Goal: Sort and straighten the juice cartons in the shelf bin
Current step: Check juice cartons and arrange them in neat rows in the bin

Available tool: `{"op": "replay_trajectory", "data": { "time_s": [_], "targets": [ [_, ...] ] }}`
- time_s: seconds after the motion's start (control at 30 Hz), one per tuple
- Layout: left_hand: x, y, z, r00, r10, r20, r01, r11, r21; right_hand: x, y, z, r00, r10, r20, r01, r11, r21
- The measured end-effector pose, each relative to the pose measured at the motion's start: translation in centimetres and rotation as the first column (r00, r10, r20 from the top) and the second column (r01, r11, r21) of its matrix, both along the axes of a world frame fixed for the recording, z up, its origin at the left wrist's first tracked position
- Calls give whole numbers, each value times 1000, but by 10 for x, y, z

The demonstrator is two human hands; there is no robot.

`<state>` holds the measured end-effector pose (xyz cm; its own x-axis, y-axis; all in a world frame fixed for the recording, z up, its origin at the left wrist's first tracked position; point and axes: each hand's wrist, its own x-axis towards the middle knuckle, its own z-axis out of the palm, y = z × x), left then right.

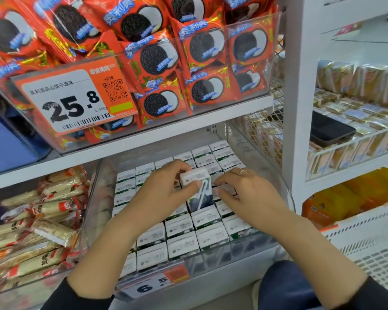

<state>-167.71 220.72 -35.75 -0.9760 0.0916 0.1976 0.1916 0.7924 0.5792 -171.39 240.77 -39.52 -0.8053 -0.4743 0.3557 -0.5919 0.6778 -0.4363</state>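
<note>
Crouched at a clear plastic shelf bin (285,186) on the lower shelf, packed with rows of small white-topped juice cartons (184,227) standing upright and close together. Reached in with both hands over the middle of the bin. Left hand (164,193) closed around 1 raised carton (198,189), thumb and fingers pinching its white top, the carton lifted above its neighbours and tilted, its blue-and-green side and a wrapped white straw turned toward the camera. Right hand (249,193) just beside that carton, ring on 1 finger, fingers curled narrow with tips pressed down on the carton tops to its right; could not tell whether anything was actually gripped there. Dark sleeves at both wrists. Above, a second clear bin of red cookie packs (157,57) with an orange price tag (76,99) reading 25.8. To the left, wrapped wafer bars (43,220); to the right, a white wire basket (356,148) holding a dark phone (329,130).
</note>
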Motion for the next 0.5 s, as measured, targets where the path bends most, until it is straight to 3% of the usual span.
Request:
{"op": "replay_trajectory", "data": {
  "time_s": [0.1,0.23,0.37,0.5],
  "targets": [
    [3,3,7,997,80,-2,-74,926,369,3,-14,14,996,12,94,9,975,-221],
    [6,6,10,981,148,128,-194,670,717,11,-20,27,949,140,283,-11,910,-414],
    [11,7,9,974,83,210,-224,489,843,21,-28,30,974,66,217,-9,968,-251],
    [11,4,8,980,43,196,-194,451,871,26,-35,26,998,-25,60,35,985,-171]
  ]
}}
